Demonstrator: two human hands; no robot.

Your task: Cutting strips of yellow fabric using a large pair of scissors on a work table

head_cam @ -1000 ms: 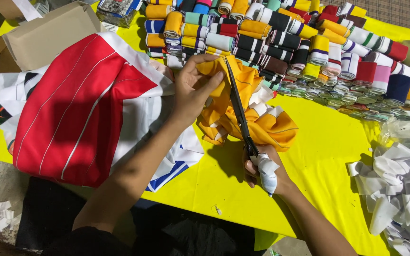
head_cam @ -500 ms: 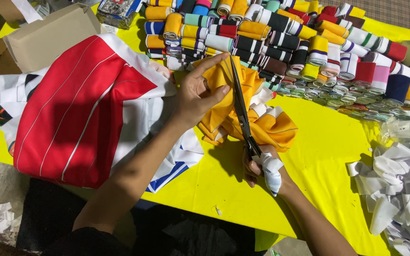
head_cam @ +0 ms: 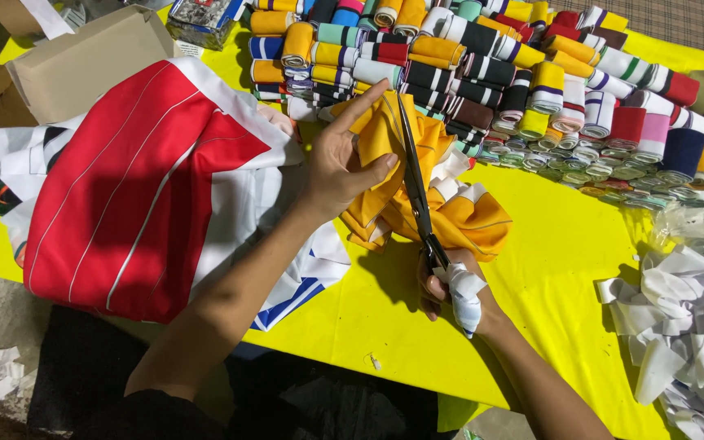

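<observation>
My left hand [head_cam: 337, 167] pins the orange fabric [head_cam: 417, 195]; my right grip [head_cam: 450, 289] is closed around the scissors [head_cam: 414, 183]. Fingers close to the blades risk a nick.

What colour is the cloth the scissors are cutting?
Orange-yellow cloth with white trim, seen in the head view.

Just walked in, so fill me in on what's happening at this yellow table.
A person is cutting orange cloth with long scissors. The right hand, with white wrap on a finger, grips the scissor handles, blades pointing away along the cloth. The left hand presses the cloth down beside the blades. A red and white garment lies to the left, rows of rolled striped bands line the far side of the yellow table, and white scraps are piled at the right.
</observation>
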